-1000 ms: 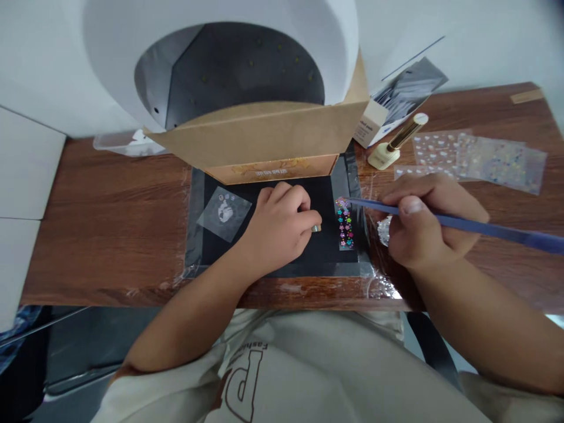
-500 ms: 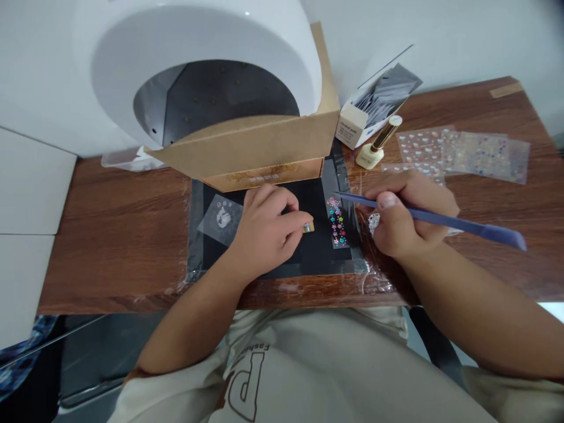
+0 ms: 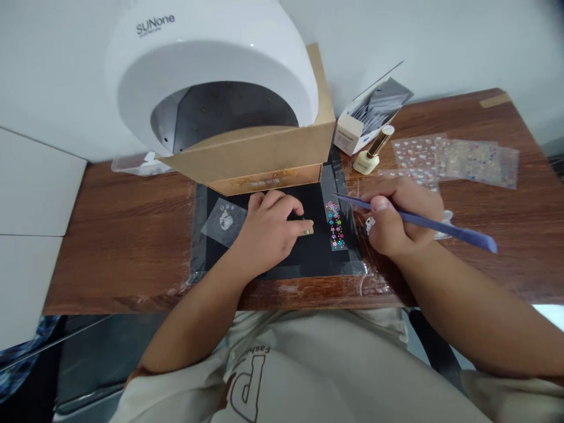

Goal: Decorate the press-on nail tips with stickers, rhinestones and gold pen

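Note:
My left hand [image 3: 268,232] is over the black mat [image 3: 282,202], its fingers curled and pinching a small gold-coloured piece [image 3: 308,231] with a shiny patch on it. Most of that piece is hidden by the fingers. In my right hand [image 3: 400,217] is a pair of purple tweezers [image 3: 440,224], gripped like a pen. The pointed tips are at the upper end of a strip of colourful flower rhinestones [image 3: 336,226]; whether they touch it I cannot tell. Left of my left hand lies a clear sheet [image 3: 224,222] with a whitish blob and small dots.
A white nail lamp [image 3: 215,56] stands on a cardboard box [image 3: 255,155] behind the mat. Further right are a box of alcohol pads [image 3: 350,135], a nail polish bottle [image 3: 368,161] and nail sticker sheets [image 3: 476,161]. A clear plastic tray [image 3: 136,164] sits at the left.
The camera view has shifted slightly, showing more of the lamp. My left fingers have moved a little on the small piece. The tweezers stay in my right hand near the rhinestone strip.

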